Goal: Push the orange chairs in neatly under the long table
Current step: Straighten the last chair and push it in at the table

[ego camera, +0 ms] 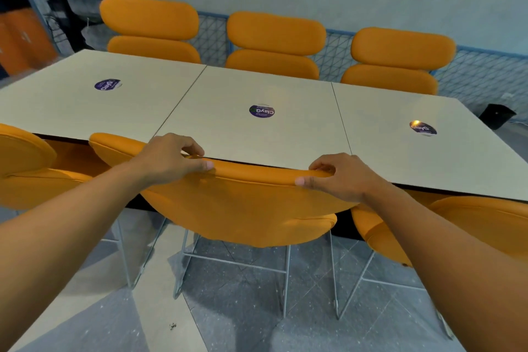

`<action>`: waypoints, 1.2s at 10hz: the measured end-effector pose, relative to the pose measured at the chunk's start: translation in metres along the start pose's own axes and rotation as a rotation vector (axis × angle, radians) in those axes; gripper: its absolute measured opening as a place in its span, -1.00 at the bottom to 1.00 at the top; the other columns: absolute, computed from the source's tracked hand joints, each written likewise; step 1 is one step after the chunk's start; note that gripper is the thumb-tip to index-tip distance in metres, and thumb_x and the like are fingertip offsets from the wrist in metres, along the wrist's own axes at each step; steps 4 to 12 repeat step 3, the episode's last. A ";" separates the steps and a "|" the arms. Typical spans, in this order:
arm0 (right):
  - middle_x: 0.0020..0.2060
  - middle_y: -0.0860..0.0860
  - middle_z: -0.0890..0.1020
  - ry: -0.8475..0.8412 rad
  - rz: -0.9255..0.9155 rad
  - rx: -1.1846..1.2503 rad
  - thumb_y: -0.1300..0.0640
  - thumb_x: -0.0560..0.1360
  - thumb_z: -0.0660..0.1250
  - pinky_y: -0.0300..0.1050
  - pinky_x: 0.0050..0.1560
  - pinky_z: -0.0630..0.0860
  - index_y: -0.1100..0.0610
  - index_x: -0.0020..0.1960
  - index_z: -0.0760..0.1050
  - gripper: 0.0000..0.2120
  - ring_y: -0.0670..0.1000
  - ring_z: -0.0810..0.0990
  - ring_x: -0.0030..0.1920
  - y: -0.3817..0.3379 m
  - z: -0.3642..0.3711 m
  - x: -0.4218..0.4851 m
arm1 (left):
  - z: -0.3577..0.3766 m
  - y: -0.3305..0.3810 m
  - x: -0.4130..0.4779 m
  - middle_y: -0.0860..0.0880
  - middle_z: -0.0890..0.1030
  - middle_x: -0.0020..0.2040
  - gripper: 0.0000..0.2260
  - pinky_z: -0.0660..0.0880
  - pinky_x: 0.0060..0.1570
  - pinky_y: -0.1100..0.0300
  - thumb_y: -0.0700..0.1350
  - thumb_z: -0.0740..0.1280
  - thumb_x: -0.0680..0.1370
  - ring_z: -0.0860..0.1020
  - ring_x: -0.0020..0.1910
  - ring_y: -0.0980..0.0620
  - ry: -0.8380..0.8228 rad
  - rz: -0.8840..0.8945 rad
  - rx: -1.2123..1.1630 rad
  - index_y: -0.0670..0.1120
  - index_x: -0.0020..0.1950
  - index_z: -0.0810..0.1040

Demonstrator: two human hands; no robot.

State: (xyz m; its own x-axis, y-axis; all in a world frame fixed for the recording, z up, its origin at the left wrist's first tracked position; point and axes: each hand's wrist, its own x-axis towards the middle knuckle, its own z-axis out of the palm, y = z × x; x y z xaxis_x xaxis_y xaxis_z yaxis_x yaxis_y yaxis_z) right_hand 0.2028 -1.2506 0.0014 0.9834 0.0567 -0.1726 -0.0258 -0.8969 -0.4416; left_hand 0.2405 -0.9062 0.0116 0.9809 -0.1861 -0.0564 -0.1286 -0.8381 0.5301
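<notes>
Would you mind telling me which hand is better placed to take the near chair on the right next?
Right. The right hand grips the middle chair's backrest at the end beside that right chair; the left hand sits farther away.

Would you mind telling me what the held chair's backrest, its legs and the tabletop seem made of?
Backrest: orange padded upholstery, probably leatherette, stitched seam showing. Legs: thin pale metal rod, apparently. Tabletop: smooth pale laminate, likely, over a dark edge.
</notes>
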 end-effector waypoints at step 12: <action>0.16 -0.04 0.64 0.207 -0.256 -0.037 -0.29 0.44 0.43 -0.03 0.18 0.51 -0.03 0.31 0.54 -0.46 -0.01 0.56 0.14 -0.087 -0.090 0.022 | -0.075 0.068 0.004 0.02 0.61 0.12 -0.59 0.37 0.03 0.15 0.16 0.41 0.46 0.48 0.13 0.05 0.218 0.173 0.004 -0.06 0.20 0.58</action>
